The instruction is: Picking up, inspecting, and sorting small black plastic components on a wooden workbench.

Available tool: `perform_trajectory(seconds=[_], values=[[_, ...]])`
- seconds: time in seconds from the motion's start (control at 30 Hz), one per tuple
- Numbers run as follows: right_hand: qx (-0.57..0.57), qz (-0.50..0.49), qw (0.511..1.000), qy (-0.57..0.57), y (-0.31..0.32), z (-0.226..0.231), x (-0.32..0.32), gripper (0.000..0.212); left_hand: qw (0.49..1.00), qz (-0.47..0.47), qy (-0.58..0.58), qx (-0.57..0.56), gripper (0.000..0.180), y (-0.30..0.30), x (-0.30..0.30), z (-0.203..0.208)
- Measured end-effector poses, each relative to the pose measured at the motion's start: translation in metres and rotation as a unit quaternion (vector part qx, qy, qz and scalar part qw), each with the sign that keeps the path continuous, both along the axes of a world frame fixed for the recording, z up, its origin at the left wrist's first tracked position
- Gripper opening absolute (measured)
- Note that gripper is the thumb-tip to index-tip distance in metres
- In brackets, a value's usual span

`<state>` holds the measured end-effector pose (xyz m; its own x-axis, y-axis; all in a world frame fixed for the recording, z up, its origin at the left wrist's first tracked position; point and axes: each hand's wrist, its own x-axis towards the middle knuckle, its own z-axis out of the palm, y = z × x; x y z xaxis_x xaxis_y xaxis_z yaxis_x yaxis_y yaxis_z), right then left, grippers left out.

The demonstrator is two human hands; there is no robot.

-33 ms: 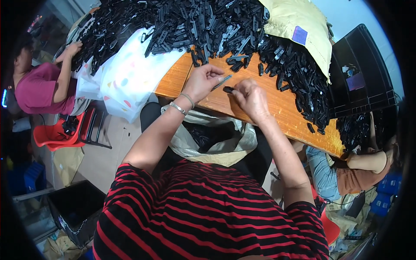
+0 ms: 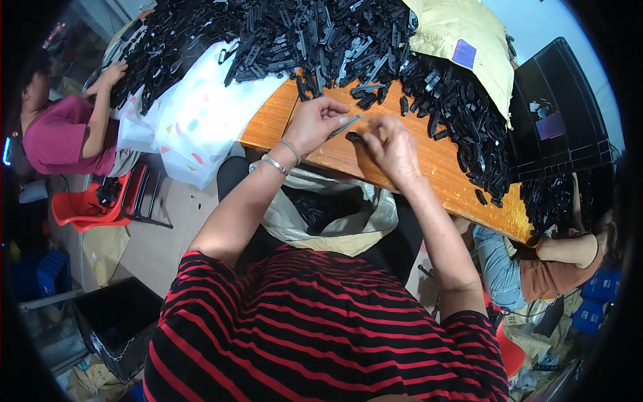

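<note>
My left hand is above the front part of the wooden table, thumb and fingers pinched on a thin grey strip-like plastic part. Just to its right, my right hand is curled, its fingers slightly blurred. A short black plastic piece shows at the right thumb's tip and appears gripped there. Behind both hands spreads a big heap of black plastic parts, with a few loose ones at its near edge.
An open white sack lies at my lap below the wooden table. White plastic sheeting covers the left edge. A yellowish sack and a black bin stand right. People sit at both sides; a red chair is left.
My right hand has shifted slightly up and right, its fingers lifting a little. The left hand and the thin part have barely moved.
</note>
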<state>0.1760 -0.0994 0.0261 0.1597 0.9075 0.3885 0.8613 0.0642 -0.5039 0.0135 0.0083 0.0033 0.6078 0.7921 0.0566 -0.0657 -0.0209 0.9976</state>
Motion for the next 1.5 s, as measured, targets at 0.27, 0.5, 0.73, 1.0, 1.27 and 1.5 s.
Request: perform_trajectory(seconds=[0.27, 0.5, 0.73, 1.0, 1.27, 1.5], values=[[-0.119, 0.042, 0.953, 0.275, -0.003, 0.004, 0.012, 0.01, 0.994, -0.041, 0.042, -0.087, 0.018, -0.005, 0.009, 0.016], [-0.195, -0.01, 0.843, 0.501, -0.006, -0.014, 0.015, 0.012, 0.991, 0.007, 0.111, 0.076, 0.014, -0.01, 0.014, -0.004], [-0.203, -0.027, 0.846, 0.493, 0.003, -0.015, 0.021, 0.016, 0.985, 0.035, 0.146, 0.079, 0.015, -0.008, 0.021, -0.016], [-0.288, -0.063, 0.881, 0.371, 0.012, 0.0, 0.017, 0.021, 0.913, 0.105, 0.304, 0.251, 0.02, -0.015, 0.022, -0.011], [-0.402, 0.053, 0.861, 0.307, -0.014, 0.006, 0.025, 0.02, 0.917, -0.025, 0.354, 0.182, 0.019, -0.036, -0.007, 0.011], [-0.13, 0.054, 0.99, 0.024, 0.031, 0.005, 0.03, 0.01, 0.826, 0.141, 0.277, 0.471, 0.013, 0.035, -0.045, 0.011]])
